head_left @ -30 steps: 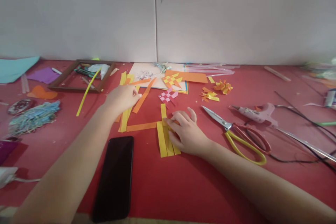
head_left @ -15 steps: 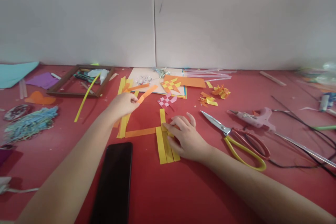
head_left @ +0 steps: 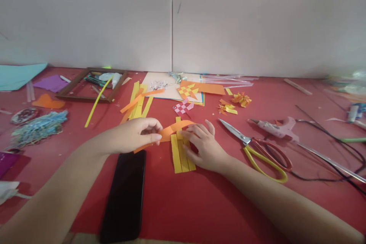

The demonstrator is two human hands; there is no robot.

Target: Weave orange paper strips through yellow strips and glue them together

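My left hand [head_left: 144,135] pinches an orange paper strip [head_left: 177,126] between thumb and fingers. The strip's far end reaches over the top of several yellow paper strips [head_left: 177,156] laid side by side, close to my right fingertips. My right hand [head_left: 203,145] rests on these yellow strips with its fingers spread, pressing them to the table and covering their right part. Another orange strip [head_left: 143,147] lies partly under my left hand. A pink-and-white woven paper fish [head_left: 183,107] and a yellow-and-orange woven paper fish [head_left: 188,91] lie beyond my hands.
A black phone [head_left: 124,198] lies in front of my left hand. Right of my right hand are scissors [head_left: 246,141] and a pink glue gun [head_left: 277,129] with its cord. Loose strips [head_left: 137,103], a wooden frame [head_left: 85,99], paper scraps [head_left: 241,100] and yarn [head_left: 40,127] lie around the red table.
My left hand has come nearer and to the right, bringing the orange strip from the strip pile to the top of the yellow strips. My right hand stays on them.
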